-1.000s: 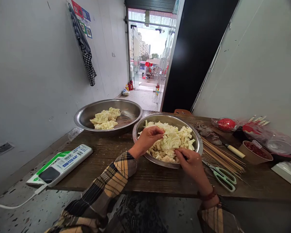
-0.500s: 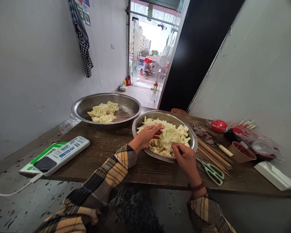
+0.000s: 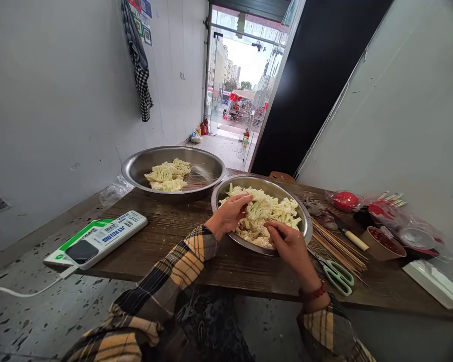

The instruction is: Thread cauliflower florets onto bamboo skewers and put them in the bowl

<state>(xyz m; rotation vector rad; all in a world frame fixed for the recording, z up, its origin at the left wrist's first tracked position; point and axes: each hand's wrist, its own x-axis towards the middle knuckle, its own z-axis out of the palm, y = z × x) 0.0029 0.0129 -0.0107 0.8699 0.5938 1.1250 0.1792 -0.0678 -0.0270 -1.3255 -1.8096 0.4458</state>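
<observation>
In the head view, a steel basin (image 3: 305, 221) full of pale cauliflower florets (image 3: 287, 211) stands in front of me. My left hand (image 3: 230, 213) is over its near left side, with thumb and fingers closed around a cauliflower piece (image 3: 259, 207). At the basin's near right rim, my right hand (image 3: 289, 245) is closed in a pinch. A thin brown tip, apparently of a bamboo skewer, shows at its fingertips beside the cauliflower; most of it is hidden. Farther left, a wider steel basin (image 3: 136, 177) holds cauliflower pieces on skewers (image 3: 168, 176).
On the wooden table (image 3: 173, 236), loose bamboo skewers (image 3: 337, 246), green-handled scissors (image 3: 337, 276) and a knife (image 3: 355, 240) lie at right. Beyond them are a paper bowl of red food (image 3: 385, 244) and a tissue pack (image 3: 436, 284). A phone (image 3: 82, 253) and a white device (image 3: 115, 234) are at left.
The view has shifted slightly, so the scene sits a little further right and lower. My left hand has turned slightly about the cauliflower; my right hand stays pinched beside it.
</observation>
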